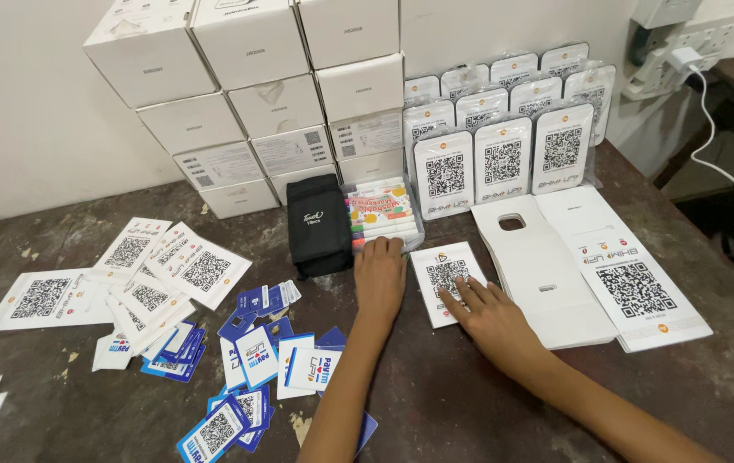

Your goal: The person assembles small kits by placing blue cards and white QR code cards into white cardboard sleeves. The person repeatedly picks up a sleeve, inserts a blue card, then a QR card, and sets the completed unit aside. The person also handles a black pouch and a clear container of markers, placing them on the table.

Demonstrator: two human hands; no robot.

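Pressing flat with fingers spread, the right hand [488,315] pins a white code card [446,279] to the table [487,403]; the left hand [380,276], open, touches the marker case [382,214]. By my judgement little is finished: loose code sheets [157,274] and blue stickers [255,369] lie scattered, white folders [547,270] stacked.

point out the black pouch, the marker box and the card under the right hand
black pouch [319,225], head view, middle of its front
marker box [381,214], head view, clear lid
white code card [435,267], head view, upper left part

White boxes [247,94] behind black pouch [318,225]
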